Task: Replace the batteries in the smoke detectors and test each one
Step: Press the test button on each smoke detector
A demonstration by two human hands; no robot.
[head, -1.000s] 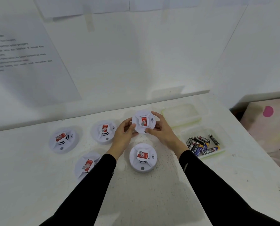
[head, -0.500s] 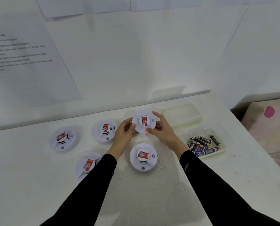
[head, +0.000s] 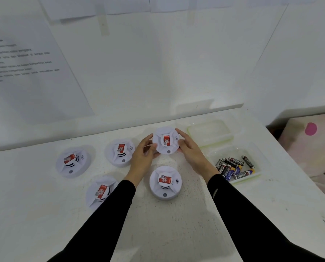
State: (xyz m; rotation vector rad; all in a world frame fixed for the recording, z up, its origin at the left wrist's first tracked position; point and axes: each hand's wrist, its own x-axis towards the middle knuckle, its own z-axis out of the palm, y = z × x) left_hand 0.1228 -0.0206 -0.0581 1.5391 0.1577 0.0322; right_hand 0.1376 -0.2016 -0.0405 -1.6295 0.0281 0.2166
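**Desk:** Entry one, the hands?

**Operator:** I have the left hand [head: 141, 159] and the right hand [head: 193, 153], both in black sleeves. They grip the held detector [head: 166, 141] by opposite sides of its rim, fingers curled round the edge. It is at the back of the table [head: 158, 233]. I cannot tell whether it is lifted or resting.

**Desk:** Markings and make-up?

**Operator:** It is a round white plastic disc with a raised centre and a red label whose print is too small for me to read. There are curved wave marks beside the label and a small grey round button near the front rim.

The same pattern is on four more:
- the near detector [head: 165, 183], between my wrists
- the middle detector [head: 120, 152], just beside the left hand
- the far-left detector [head: 72, 162]
- the front-left detector [head: 101, 191], partly behind the left sleeve

**Desk:** Containers?

**Operator:** There is a clear tray [head: 231, 153] with a greenish edge, right of the right wrist. It holds loose batteries [head: 233, 167] in black and blue jackets, several reading "EVEREADY". Behind it is a clear green-edged piece [head: 211, 133]. I cannot tell whether that is a lid or a shut box.

**Desk:** Beyond that?

**Operator:** A printed sheet [head: 25, 69] hangs on the white wall, its text blurred.
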